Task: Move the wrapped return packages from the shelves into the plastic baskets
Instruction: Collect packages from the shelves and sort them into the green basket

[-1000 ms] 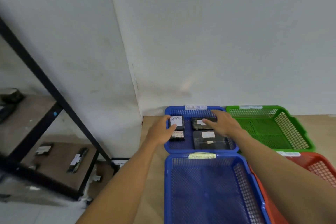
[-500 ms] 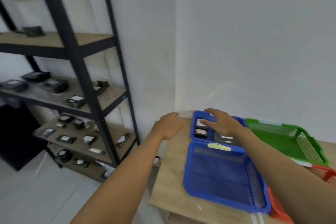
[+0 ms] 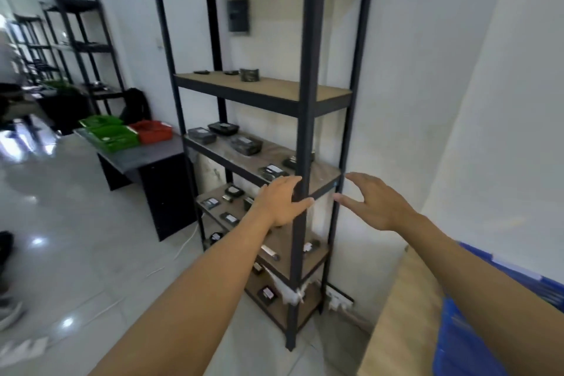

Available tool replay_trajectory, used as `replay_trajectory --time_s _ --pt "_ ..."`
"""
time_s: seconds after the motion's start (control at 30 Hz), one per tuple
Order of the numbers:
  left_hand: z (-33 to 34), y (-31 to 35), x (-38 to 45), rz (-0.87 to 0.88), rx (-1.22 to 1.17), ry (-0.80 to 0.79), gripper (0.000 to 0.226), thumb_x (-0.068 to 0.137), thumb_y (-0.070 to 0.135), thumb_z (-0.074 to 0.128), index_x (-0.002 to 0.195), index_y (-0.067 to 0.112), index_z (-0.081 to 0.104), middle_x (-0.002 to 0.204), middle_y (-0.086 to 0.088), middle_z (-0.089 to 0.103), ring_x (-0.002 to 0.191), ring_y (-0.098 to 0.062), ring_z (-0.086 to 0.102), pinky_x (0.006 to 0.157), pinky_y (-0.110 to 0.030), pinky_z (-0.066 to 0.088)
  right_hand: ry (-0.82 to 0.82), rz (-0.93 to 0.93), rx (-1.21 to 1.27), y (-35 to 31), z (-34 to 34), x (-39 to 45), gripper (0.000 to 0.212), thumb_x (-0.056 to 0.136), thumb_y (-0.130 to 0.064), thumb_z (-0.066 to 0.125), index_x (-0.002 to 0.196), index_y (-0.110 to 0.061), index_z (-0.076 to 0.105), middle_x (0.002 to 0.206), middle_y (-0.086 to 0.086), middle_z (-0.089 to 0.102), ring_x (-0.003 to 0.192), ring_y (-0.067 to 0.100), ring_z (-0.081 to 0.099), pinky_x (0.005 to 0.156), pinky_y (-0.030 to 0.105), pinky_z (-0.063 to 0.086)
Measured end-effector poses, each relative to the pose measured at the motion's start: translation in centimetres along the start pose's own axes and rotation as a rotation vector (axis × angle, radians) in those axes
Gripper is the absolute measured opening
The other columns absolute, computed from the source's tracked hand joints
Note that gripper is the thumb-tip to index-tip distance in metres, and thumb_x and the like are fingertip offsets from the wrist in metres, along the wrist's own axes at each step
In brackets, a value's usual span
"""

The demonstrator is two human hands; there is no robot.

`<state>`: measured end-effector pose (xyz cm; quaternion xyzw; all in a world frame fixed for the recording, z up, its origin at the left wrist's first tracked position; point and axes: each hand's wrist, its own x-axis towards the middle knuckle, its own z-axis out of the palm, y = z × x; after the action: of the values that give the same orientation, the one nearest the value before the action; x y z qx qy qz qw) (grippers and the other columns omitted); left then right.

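Observation:
A tall black shelf rack with wooden boards fills the middle of the view. Several black wrapped packages with white labels lie on its boards, such as one on the middle board and one on the board below. My left hand is stretched out in front of the rack's front post, fingers straight, holding nothing. My right hand is beside it to the right, fingers spread and empty. A blue plastic basket shows at the lower right on a wooden table.
A dark desk left of the rack carries green baskets and a red basket. More black racks stand far left. White cables lie on the tiled floor. A person's shoe is at the left edge.
The view has swung left from the blue baskets to the shelf rack. Both hands left the basket and are now stretched toward the rack, empty.

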<state>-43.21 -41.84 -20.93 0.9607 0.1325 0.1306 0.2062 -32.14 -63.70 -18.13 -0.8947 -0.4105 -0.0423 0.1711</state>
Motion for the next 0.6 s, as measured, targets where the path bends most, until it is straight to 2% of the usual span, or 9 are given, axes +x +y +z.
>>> replay_trajectory --time_s 0.2,0.4,0.6 --pt "-9.5 -11.4 1.3 0.001 -0.013 0.084 0.074 0.096 0.059 0.054 0.157 0.022 0.034 0.162 0.000 0.036 0.150 -0.021 0.030 0.121 -0.045 0.030 0.044 -0.038 0.016 -12.2 2.4 8.9 0.078 0.095 -0.072 0.043 0.156 -0.023 0.037 0.160 0.001 0.042 0.146 0.024 0.039 0.115 0.045 0.037" --pt "-19.9 -22.8 3.9 0.033 -0.037 0.124 0.073 0.095 0.059 0.055 0.155 0.021 0.036 0.159 -0.002 0.040 0.147 -0.023 0.035 0.119 -0.047 0.033 0.122 -0.016 0.045 -23.6 3.7 18.5 0.080 0.097 -0.071 0.040 0.158 -0.021 0.033 0.164 0.003 0.035 0.150 0.024 0.032 0.121 0.048 0.031" --pt "-27.2 -31.7 8.3 0.067 -0.057 0.164 0.069 0.098 0.055 0.055 0.154 0.021 0.037 0.158 -0.003 0.042 0.144 -0.024 0.040 0.117 -0.051 0.036 0.186 0.019 0.055 -30.9 3.8 27.8 0.080 0.096 -0.072 0.043 0.157 -0.021 0.035 0.163 0.002 0.037 0.150 0.024 0.034 0.121 0.049 0.032"
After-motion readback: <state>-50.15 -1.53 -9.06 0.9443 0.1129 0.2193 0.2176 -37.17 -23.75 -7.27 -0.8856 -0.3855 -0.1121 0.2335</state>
